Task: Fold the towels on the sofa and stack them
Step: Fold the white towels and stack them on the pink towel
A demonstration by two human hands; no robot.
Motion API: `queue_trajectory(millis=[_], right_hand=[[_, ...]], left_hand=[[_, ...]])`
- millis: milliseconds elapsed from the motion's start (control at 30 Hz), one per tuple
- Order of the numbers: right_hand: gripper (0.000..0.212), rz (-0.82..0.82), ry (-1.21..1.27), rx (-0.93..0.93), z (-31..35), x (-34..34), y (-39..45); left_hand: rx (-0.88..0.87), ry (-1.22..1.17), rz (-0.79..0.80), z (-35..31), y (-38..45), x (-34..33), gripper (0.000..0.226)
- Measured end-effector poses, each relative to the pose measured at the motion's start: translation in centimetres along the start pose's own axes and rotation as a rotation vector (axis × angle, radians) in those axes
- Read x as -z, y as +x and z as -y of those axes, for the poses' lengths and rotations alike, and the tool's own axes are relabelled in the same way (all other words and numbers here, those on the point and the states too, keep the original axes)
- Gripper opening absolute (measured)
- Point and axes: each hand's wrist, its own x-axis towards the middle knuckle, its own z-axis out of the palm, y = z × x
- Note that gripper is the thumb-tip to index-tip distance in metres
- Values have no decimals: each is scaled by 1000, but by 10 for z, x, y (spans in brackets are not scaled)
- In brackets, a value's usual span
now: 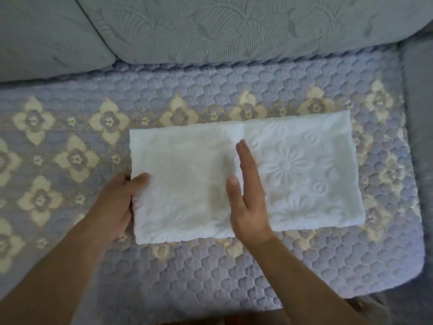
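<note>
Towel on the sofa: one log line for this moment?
white towel flat on quilted cover | left hand grips left edge | right hand straight-fingered across middle

Home living room: sofa [210, 31] with embossed grey back cushions, quilted floral seat cover [210, 277].

Both bare forearms reach forward from the near edge. The left hand [114, 202] curls its fingers under and thumb over a towel's [304, 165] left edge. The right hand [248, 198] stands edge-on, fingers straight and together, across its middle.
</note>
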Motion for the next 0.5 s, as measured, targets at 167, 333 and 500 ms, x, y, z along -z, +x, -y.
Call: queue_trajectory(millis=[167, 333, 500], right_hand=[[60, 142, -267, -38, -35, 7, -57], [63, 208, 287, -471, 13, 44, -31], [78, 356, 728, -450, 72, 143, -5]], left_hand=[[126, -34, 107, -23, -26, -5, 45], [56, -122, 193, -65, -76, -47, 46], [-30, -83, 497, -95, -121, -160, 67]])
